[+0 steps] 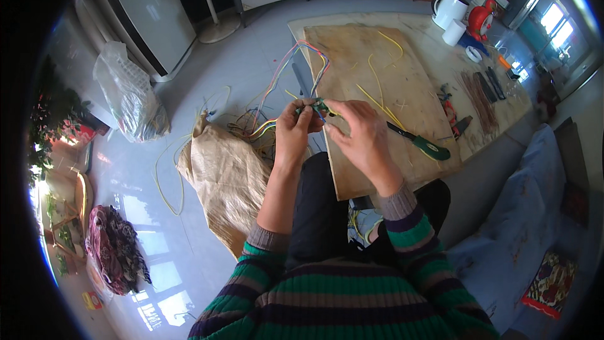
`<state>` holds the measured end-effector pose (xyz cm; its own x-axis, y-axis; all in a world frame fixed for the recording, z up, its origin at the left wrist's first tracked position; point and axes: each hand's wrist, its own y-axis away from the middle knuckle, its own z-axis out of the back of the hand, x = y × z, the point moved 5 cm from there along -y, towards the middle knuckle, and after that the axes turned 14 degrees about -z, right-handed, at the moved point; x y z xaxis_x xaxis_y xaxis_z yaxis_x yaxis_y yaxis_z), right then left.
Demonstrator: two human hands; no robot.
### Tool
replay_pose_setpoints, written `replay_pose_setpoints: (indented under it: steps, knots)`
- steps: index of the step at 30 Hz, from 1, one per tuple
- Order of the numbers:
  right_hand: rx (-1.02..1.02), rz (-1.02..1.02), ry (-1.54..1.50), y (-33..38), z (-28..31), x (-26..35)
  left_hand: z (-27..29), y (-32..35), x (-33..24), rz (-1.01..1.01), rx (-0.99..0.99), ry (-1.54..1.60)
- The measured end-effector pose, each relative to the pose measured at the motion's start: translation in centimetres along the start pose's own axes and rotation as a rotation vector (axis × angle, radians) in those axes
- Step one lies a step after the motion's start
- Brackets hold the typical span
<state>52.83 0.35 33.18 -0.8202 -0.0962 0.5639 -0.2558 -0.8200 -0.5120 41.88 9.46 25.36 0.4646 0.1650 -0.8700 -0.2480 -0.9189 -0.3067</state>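
Note:
My left hand [294, 131] pinches a bundle of thin coloured wires [270, 123] together with a small green piece [319, 106], too small to make out clearly. Close against it on the right, my right hand [363, 135] has its thumb and forefinger curled at the wire ends, where bits of yellow and blue show. Red, blue, yellow and green wires [302, 44] loop up from the hands over the edge of the wooden board [352, 170]. On that board, beside my right hand, rests a green-handled tool [431, 148] with a dark shaft.
Yellow wires [377, 85] lie across the board. Farther right on the table are red-handled pliers [449, 112], brown strips [476, 101], a white kettle [448, 9] and a red clock [481, 20]. A tan woven sack [223, 170] with tangled wires stands left of my legs.

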Motion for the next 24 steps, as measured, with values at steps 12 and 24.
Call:
replay_pose_setpoints:
  steps: [12, 24]
  knots:
    - [-0.033, -0.031, 0.246, 1.2, -3.6, 1.1, 2.8, 2.7, 0.4, -0.045, -0.028, -0.020]
    - [-0.082, 0.155, 0.273, 3.2, -4.2, 5.0, 3.2, 4.4, 1.7, -0.065, -0.216, 0.282]
